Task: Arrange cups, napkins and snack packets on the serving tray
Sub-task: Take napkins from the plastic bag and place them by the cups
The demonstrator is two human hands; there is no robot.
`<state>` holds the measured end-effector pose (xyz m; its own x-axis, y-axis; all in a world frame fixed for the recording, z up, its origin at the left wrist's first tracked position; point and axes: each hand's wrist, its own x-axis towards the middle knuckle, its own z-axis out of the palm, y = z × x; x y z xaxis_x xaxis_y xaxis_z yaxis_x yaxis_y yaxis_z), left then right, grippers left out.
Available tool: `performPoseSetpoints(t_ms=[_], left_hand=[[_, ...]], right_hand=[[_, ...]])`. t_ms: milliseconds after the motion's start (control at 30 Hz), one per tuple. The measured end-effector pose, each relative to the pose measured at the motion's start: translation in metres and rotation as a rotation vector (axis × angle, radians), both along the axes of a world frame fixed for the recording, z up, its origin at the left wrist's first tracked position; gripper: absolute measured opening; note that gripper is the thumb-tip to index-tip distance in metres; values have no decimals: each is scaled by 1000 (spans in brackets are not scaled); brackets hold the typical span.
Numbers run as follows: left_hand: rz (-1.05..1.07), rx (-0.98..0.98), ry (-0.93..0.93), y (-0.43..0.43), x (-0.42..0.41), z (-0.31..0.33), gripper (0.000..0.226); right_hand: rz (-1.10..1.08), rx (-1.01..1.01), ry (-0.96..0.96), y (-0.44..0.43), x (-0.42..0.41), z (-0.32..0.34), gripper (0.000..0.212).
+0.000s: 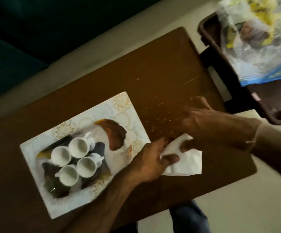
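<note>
Risk 1: crumbs (160,115) are scattered on the brown table (119,78) at about 12 o'clock from the napkin (185,158). If the napkin drags across them, it likely goes onto the tray (35,148) dirty.

Risk 2: the four white cups (74,158) stand packed together, touching, toward the tray's 7 o'clock end. A sleeve or wrist swinging over them could tip one.

Risk 3: the snack packets (257,39) sit in a dark bin (208,36) at 1 o'clock, well apart from the tray and off the table; the long reach invites a drop.

Hands: left hand (153,158) is pinched on the napkin's left edge, thumb on top. Right hand (202,121) is pressed on its upper corner, fingers spread; blurred, so exact grip unclear. Hands close together, not touching.

Napkin lies on the table just beside the tray's 3 o'clock edge, partly under both hands.
</note>
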<state>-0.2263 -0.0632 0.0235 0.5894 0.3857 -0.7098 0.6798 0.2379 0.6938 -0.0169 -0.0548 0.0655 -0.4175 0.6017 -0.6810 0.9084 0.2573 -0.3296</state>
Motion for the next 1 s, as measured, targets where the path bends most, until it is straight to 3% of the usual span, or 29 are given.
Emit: performPoseSetpoints(t_ms=[100, 167, 367, 533, 667, 867, 1000], left_hand=[[297, -67, 13, -22, -46, -6, 32], [511, -107, -8, -38, -75, -9, 29], [1031, -205, 71, -79, -145, -21, 34], [1276, -254, 141, -90, -168, -35, 33], [1368, -187, 214, -86, -168, -42, 31], [1282, 26, 394, -77, -167, -51, 49], [1158, 140, 581, -82, -182, -43, 59]], right_hand=[[-54, -188, 88, 27, -27, -2, 33], [-146, -235, 149, 38, -43, -11, 38], [-457, -242, 351, 45, -113, -46, 24], [-806, -206, 310, 32, -157, -79, 24], [-873, -46, 172, 20, -171, -88, 25], [-860, 139, 154, 6, -184, -85, 26], [-828, 361, 155, -10, -192, -78, 50]])
